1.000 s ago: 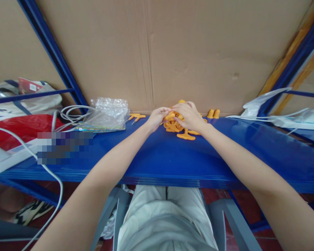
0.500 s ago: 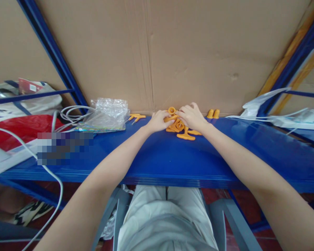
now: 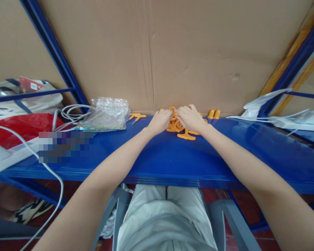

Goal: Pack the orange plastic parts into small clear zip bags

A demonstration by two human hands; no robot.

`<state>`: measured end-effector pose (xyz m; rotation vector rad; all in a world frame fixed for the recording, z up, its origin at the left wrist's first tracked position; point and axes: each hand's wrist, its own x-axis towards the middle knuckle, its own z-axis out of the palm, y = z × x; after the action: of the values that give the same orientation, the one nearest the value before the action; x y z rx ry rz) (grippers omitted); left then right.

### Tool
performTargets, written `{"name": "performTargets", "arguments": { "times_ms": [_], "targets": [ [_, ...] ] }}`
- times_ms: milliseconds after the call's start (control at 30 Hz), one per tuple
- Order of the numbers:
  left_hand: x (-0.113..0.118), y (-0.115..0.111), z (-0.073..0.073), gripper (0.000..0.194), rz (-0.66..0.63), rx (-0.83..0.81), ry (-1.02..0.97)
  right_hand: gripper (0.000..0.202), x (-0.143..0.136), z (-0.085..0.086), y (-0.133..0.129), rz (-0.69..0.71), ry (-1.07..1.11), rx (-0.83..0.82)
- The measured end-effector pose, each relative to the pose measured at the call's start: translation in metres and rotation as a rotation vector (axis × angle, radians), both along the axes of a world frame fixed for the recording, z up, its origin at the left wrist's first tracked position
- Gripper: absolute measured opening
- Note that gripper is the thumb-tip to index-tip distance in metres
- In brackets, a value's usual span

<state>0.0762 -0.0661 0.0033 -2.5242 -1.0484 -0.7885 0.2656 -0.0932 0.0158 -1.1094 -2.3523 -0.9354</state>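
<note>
Over a heap of orange plastic parts (image 3: 174,126), my left hand (image 3: 160,122) and my right hand (image 3: 190,118) come together until their fingertips almost touch. Both hands are closed, with fingers bent down into the heap. An orange ring-shaped part (image 3: 172,108) shows between the fingertips; which hand grips it is hidden. In front of my right hand lies a T-shaped orange handle (image 3: 186,135). Left of my left hand rest orange-handled corkscrews (image 3: 138,116) with metal spirals. Two orange caps (image 3: 214,114) stand upright right of my right hand.
The blue table (image 3: 170,160) backs onto a cardboard wall (image 3: 199,52). Clear plastic bags (image 3: 110,111) and white cables (image 3: 77,108) lie left, beside a red bag (image 3: 23,127). A white power strip (image 3: 300,123) is at right. Part of another person's shoe (image 3: 32,211) shows below left.
My hands have drawn closer together, with the left fingers turned further in. The ring-shaped part between them is now more covered. The outlying corkscrews and caps stay in place.
</note>
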Motion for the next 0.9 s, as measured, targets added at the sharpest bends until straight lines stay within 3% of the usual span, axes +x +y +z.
{"name": "performTargets", "arguments": {
  "times_ms": [267, 567, 900],
  "targets": [
    [-0.0091, 0.0022, 0.0012, 0.027, -0.012, 0.004, 0.047, 0.035, 0.002, -0.003, 0.0074, -0.048, -0.032, -0.082],
    [-0.0066, 0.0056, -0.0003, 0.027, -0.039, 0.005, -0.029, 0.03, 0.0001, 0.0041, -0.0013, -0.027, -0.037, 0.037],
    [-0.0093, 0.0029, 0.0014, 0.027, -0.02, -0.003, 0.002, 0.033, 0.0046, -0.0022, 0.0035, -0.013, -0.071, -0.041]
  ]
}}
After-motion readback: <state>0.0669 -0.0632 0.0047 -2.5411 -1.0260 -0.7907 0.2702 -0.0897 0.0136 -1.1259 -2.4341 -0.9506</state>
